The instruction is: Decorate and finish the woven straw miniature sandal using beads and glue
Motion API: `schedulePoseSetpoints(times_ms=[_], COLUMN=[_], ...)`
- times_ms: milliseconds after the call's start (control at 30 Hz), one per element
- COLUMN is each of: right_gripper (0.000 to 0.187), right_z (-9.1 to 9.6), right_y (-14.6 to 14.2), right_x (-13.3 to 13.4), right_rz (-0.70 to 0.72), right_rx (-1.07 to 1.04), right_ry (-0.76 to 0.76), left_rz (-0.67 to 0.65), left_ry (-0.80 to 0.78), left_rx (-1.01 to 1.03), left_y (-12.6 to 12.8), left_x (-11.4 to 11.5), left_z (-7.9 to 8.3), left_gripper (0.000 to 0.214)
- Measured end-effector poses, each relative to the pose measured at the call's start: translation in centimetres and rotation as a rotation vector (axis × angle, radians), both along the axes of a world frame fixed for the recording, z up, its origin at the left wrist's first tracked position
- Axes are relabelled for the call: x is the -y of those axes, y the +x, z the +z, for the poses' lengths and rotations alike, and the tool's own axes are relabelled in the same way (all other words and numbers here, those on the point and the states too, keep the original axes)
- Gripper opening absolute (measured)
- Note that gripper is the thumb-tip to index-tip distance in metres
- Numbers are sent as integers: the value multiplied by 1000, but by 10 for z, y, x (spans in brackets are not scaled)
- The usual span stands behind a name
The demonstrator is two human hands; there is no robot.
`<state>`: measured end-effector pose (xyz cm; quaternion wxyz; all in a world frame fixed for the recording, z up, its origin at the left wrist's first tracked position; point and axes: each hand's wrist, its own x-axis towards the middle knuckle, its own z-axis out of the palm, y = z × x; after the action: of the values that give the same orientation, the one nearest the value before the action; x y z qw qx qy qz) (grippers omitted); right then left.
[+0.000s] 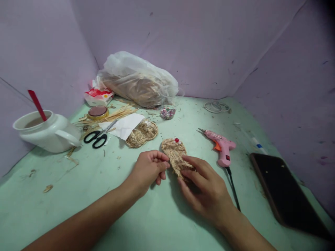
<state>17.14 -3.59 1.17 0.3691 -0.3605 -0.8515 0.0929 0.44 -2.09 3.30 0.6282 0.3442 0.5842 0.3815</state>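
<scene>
A small sole-shaped woven straw piece (174, 152) stands tilted in front of me, with a red bead and whitish beads at its far end. My right hand (205, 188) grips its near end, fingers over the edge. At its left side is my left hand (151, 169), thumb and forefinger pinched together close to the edge; whatever they hold is too small to make out. Beyond lies a second woven straw piece (142, 134), partly under a white paper (125, 126). Right of my hands, a pink glue gun (222, 144) rests on its side.
Black-handled scissors (101, 134) lie across the paper's edge, near straw strands (119, 113) and a round tin (98, 111). A white pitcher (56, 132) stands left. Behind are a plastic bag (138, 78) and a small cup of beads (167, 113). A dark phone (285, 191) lies right.
</scene>
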Motion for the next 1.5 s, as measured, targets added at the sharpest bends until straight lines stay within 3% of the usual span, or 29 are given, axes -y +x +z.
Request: schedulePoseSetpoints(times_ms=[100,233,367,433,567,733,1067,1500], right_gripper=[18,16,15,20,51,15,13,8], right_z=[1,2,1,0,1,5,6,11], right_y=[-1,-2,-1,-1,-1,-2,-2,3], right_x=[0,-1,0,0,-1,-6,-2,-2], right_rz=[-64,-87,-41,-39,-23,18,-99,-12], right_rx=[-128,-199,-211,-229,-158,-158,-103,-150], right_ry=[-41,-134,-172,-177,-233,-352,-500,-512], left_rz=[-35,-125,-74,-54,-69,-109,-92,-100], left_ry=[15,38,40,46,80,129,145,120], left_rx=[-81,-118,-107,-115,-152,-201,-66,-65], left_y=[4,10,13,14,15,15,16,14], left_x=[4,9,9,10,12,14,13,10], left_z=[1,0,-2,-3,-7,-13,-10,-5], left_gripper=[2,10,5,6,9,9,9,11])
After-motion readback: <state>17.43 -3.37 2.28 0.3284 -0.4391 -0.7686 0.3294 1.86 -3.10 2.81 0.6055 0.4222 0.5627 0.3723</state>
